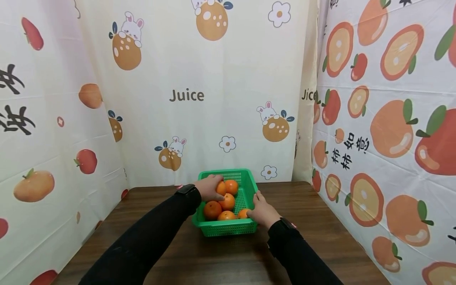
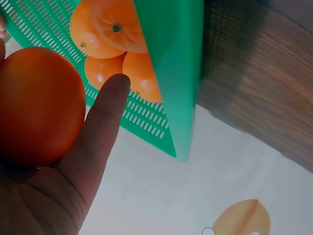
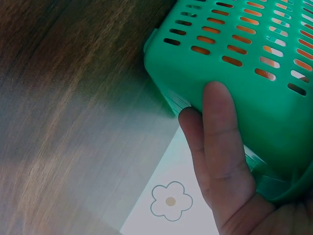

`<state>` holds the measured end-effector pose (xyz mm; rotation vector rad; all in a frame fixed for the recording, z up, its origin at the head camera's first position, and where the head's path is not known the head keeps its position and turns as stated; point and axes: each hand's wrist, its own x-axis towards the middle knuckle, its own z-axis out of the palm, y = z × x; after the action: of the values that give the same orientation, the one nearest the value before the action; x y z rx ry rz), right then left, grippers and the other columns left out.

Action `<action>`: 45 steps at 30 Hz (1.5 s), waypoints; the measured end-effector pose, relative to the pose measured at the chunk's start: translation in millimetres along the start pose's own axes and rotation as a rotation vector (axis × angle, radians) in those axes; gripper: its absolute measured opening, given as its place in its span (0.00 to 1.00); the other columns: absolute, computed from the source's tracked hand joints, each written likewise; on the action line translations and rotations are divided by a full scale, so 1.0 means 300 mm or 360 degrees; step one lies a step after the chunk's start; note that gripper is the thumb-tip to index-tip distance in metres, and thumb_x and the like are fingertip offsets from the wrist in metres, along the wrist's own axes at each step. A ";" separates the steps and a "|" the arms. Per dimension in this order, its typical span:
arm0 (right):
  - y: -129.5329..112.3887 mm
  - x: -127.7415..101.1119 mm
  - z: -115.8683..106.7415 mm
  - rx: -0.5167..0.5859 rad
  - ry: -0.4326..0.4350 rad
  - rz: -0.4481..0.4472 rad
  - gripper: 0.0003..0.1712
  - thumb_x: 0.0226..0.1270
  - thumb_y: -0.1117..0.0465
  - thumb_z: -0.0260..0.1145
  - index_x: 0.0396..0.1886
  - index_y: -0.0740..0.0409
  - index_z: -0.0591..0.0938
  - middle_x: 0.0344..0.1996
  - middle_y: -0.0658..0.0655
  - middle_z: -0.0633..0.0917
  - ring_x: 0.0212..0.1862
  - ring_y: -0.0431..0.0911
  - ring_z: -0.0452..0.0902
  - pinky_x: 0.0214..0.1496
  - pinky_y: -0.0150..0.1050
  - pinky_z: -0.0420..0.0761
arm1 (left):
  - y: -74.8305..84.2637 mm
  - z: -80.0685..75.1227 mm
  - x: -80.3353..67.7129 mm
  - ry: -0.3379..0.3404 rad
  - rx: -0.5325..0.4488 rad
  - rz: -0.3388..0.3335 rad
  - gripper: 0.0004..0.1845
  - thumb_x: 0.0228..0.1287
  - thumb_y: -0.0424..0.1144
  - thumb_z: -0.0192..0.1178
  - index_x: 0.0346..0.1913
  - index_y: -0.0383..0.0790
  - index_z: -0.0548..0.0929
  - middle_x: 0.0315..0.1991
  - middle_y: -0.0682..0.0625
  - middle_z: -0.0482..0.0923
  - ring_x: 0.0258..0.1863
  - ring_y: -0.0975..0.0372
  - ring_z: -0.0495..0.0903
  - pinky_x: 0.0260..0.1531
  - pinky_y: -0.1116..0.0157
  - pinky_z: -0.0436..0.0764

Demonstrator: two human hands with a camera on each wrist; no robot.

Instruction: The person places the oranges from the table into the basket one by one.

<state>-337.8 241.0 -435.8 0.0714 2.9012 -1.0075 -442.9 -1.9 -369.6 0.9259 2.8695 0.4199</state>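
Long black sleeves (image 1: pixel 149 233), black wristbands (image 1: pixel 186 189), possibly watches

Green slotted plastic basket (image 1: pixel 246 186) at lower centre of the head view, upright on the dark wood, square with flared walls and rows of narrow slits. Inside, a cluster of glossy oranges: one orange (image 1: pixel 220 188) at the upper left of the pile, cupped in the palm in the left-wrist view (image 2: pixel 39 105), smooth and deep orange. Others packed close, touching each other, one showing a small dark stem dimple (image 2: pixel 116 28). Basket's outer wall filling the upper right of the right-wrist view (image 3: pixel 254 63), orange showing through the slots.
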 end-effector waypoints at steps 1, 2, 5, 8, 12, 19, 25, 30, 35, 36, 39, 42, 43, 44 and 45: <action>-0.001 0.000 -0.001 -0.0002 0.0003 -0.0001 0.49 0.78 0.55 0.65 0.88 0.60 0.50 0.89 0.58 0.42 0.33 0.49 0.78 0.32 0.39 0.77 | 0.003 0.001 0.004 0.0000 0.0000 0.0008 0.38 0.67 0.53 0.74 0.75 0.49 0.71 0.64 0.44 0.76 0.51 0.56 0.77 0.53 0.53 0.81; -0.001 0.001 -0.001 -0.0002 0.0002 0.0002 0.49 0.78 0.55 0.65 0.88 0.60 0.50 0.89 0.57 0.42 0.33 0.49 0.78 0.32 0.39 0.77 | 0.006 0.002 0.006 -0.0004 0.0000 0.0014 0.38 0.68 0.53 0.74 0.75 0.49 0.71 0.65 0.44 0.76 0.52 0.56 0.77 0.54 0.54 0.81; -0.001 0.002 -0.001 -0.0024 0.0002 -0.0009 0.49 0.78 0.54 0.66 0.87 0.61 0.51 0.89 0.58 0.43 0.38 0.50 0.79 0.33 0.39 0.77 | 0.014 0.007 0.014 -0.0002 0.0015 0.0025 0.39 0.68 0.53 0.74 0.76 0.49 0.70 0.66 0.45 0.77 0.54 0.57 0.78 0.57 0.53 0.80; -0.002 0.002 0.000 -0.0039 0.0004 -0.0008 0.49 0.78 0.53 0.66 0.87 0.61 0.52 0.89 0.58 0.44 0.46 0.53 0.79 0.35 0.39 0.76 | 0.025 0.008 0.015 -0.0013 0.0032 0.0024 0.40 0.67 0.55 0.74 0.77 0.49 0.70 0.66 0.45 0.77 0.55 0.56 0.78 0.59 0.53 0.80; -0.007 0.004 -0.002 -0.0041 0.0010 -0.0017 0.49 0.78 0.53 0.66 0.87 0.60 0.52 0.89 0.58 0.44 0.48 0.55 0.79 0.37 0.40 0.76 | 0.043 0.004 0.005 -0.0021 0.0045 0.0025 0.40 0.68 0.54 0.73 0.78 0.50 0.69 0.67 0.44 0.76 0.57 0.55 0.78 0.60 0.52 0.80; -0.019 0.009 -0.003 -0.0095 0.0019 -0.0041 0.49 0.78 0.52 0.66 0.87 0.62 0.53 0.89 0.59 0.45 0.54 0.55 0.78 0.40 0.41 0.75 | 0.066 0.002 -0.003 -0.0034 0.0067 0.0048 0.40 0.69 0.54 0.73 0.79 0.50 0.69 0.66 0.43 0.75 0.54 0.55 0.78 0.58 0.53 0.81; -0.028 0.007 -0.009 -0.0079 0.0014 -0.0036 0.49 0.78 0.52 0.66 0.87 0.61 0.52 0.89 0.59 0.45 0.55 0.56 0.78 0.42 0.43 0.76 | 0.070 0.013 0.028 -0.0047 0.0095 0.0045 0.40 0.68 0.55 0.73 0.78 0.50 0.69 0.65 0.44 0.76 0.50 0.56 0.78 0.54 0.55 0.81; -0.021 0.008 -0.013 -0.0092 0.0025 -0.0036 0.49 0.78 0.52 0.66 0.87 0.62 0.53 0.89 0.59 0.45 0.59 0.58 0.76 0.50 0.46 0.77 | 0.075 0.039 0.079 -0.0023 0.0065 0.0064 0.39 0.65 0.55 0.75 0.75 0.53 0.71 0.61 0.46 0.77 0.46 0.57 0.78 0.47 0.57 0.81; -0.007 0.012 -0.009 -0.0097 0.0029 -0.0037 0.48 0.78 0.52 0.66 0.87 0.63 0.53 0.89 0.60 0.46 0.65 0.58 0.75 0.56 0.49 0.78 | 0.104 0.058 0.103 -0.0004 0.0050 0.0129 0.38 0.64 0.51 0.76 0.74 0.51 0.72 0.58 0.45 0.77 0.44 0.58 0.78 0.44 0.59 0.81; -0.005 0.013 -0.007 -0.0095 0.0029 -0.0034 0.48 0.79 0.52 0.66 0.87 0.62 0.53 0.89 0.59 0.46 0.65 0.58 0.75 0.57 0.49 0.78 | 0.110 0.062 0.106 0.0002 0.0060 0.0145 0.37 0.64 0.51 0.76 0.73 0.50 0.73 0.57 0.46 0.77 0.44 0.58 0.77 0.44 0.60 0.81; -0.001 0.011 -0.006 -0.0093 0.0026 -0.0033 0.48 0.78 0.52 0.66 0.87 0.62 0.53 0.89 0.60 0.46 0.65 0.58 0.74 0.58 0.49 0.77 | 0.127 0.077 0.119 0.0011 0.0083 0.0157 0.37 0.63 0.50 0.77 0.72 0.51 0.73 0.57 0.46 0.77 0.43 0.59 0.77 0.43 0.61 0.81; 0.000 0.008 -0.006 -0.0089 0.0025 -0.0031 0.48 0.78 0.52 0.66 0.87 0.62 0.53 0.89 0.59 0.46 0.62 0.57 0.75 0.52 0.46 0.77 | 0.134 0.095 0.143 0.0001 0.0077 0.0154 0.37 0.61 0.48 0.78 0.71 0.51 0.74 0.56 0.47 0.76 0.42 0.59 0.77 0.41 0.62 0.80; 0.001 0.008 -0.007 -0.0082 0.0024 -0.0030 0.48 0.78 0.52 0.66 0.87 0.62 0.53 0.89 0.59 0.45 0.60 0.57 0.76 0.49 0.45 0.77 | 0.136 0.100 0.150 -0.0007 0.0077 0.0145 0.38 0.60 0.47 0.78 0.72 0.51 0.73 0.56 0.46 0.76 0.42 0.59 0.77 0.41 0.61 0.80; 0.001 0.007 -0.007 -0.0074 0.0022 -0.0029 0.48 0.78 0.53 0.66 0.87 0.62 0.53 0.89 0.59 0.45 0.59 0.57 0.77 0.47 0.44 0.77 | 0.137 0.105 0.157 -0.0013 0.0066 0.0143 0.39 0.58 0.46 0.79 0.72 0.51 0.73 0.56 0.46 0.76 0.42 0.59 0.77 0.40 0.61 0.80; 0.002 0.008 -0.008 -0.0072 0.0022 -0.0030 0.48 0.78 0.53 0.66 0.87 0.62 0.53 0.89 0.59 0.45 0.58 0.56 0.77 0.45 0.43 0.76 | 0.141 0.106 0.161 -0.0025 0.0053 0.0142 0.39 0.58 0.44 0.79 0.71 0.51 0.73 0.56 0.46 0.75 0.42 0.58 0.77 0.40 0.61 0.80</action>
<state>-340.2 242.9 -434.5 0.0493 2.9411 -0.9476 -452.9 66.5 -388.3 1.0614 2.8371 0.3716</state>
